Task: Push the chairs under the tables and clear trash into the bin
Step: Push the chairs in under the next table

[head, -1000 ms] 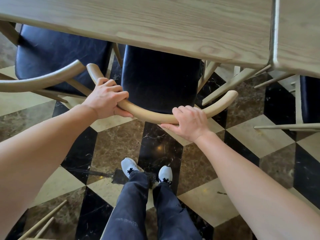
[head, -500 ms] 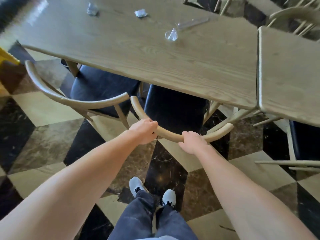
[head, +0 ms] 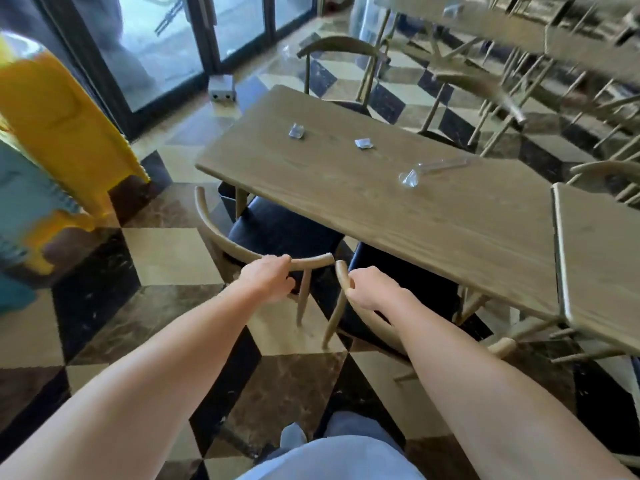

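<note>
Left hand [head: 266, 284] is curled round the back rail of the left chair [head: 277, 233] (black seat, curved light-wood rail), near the rail's right tip. Right hand [head: 370, 289] is curled round the left tip of the rail of the matching right chair [head: 398, 282]. The two rail tips sit just beside each other; contact, cannot tell.

Both chairs sit at the near long edge of the long light-wood table [head: 433, 220]. The right chair's seat is mostly under. The left chair, at the near-left corner, sticks out more.

Judgement: the push axis runs away from the body, square to that near edge. The left chair has further to go, so the left hand does the work.

Trash not started:
- Two crumpled clear wrappers [head: 296, 130] lie toward the far edge.
- A clear plastic scrap [head: 408, 178] lies mid-table, closer to the right hand.

A yellow plastic unit [head: 62, 126] stands off the left end. Bin or not, cannot tell.
</note>
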`<state>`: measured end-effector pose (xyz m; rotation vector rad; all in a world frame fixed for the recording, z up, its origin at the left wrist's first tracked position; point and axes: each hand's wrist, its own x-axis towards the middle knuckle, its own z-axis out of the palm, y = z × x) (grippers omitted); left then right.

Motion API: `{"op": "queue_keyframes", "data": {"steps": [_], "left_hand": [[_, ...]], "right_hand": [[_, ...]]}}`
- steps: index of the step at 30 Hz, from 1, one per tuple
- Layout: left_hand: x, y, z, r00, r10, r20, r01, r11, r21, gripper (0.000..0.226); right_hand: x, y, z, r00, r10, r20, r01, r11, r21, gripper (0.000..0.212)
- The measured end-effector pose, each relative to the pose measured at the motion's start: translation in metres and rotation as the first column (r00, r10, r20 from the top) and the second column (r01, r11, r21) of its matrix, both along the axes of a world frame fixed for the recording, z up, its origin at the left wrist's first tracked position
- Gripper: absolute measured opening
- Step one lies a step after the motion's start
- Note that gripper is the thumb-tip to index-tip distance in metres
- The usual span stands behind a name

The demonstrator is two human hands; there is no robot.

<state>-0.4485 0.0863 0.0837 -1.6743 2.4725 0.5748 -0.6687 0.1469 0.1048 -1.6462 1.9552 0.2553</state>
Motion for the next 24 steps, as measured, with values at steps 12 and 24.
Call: {"op": "queue_keyframes", "data": {"steps": [12,24], "left_hand": [[0.164,-0.031,0.014,0.915,0.402,0.037,-0.401,0.915,-0.038,0.017],[0.249,-0.171,0.035,0.862,0.505,0.038,-0.500,0.861,-0.096,0.019]], "right_hand": [[0.143,-0.110,0.015,0.947,0.312,0.075,-0.304,0.948,-0.096,0.017],[0.252,-0.289,0.016,0.888,0.452,0.083,-0.438,0.888,-0.142,0.011]]}}
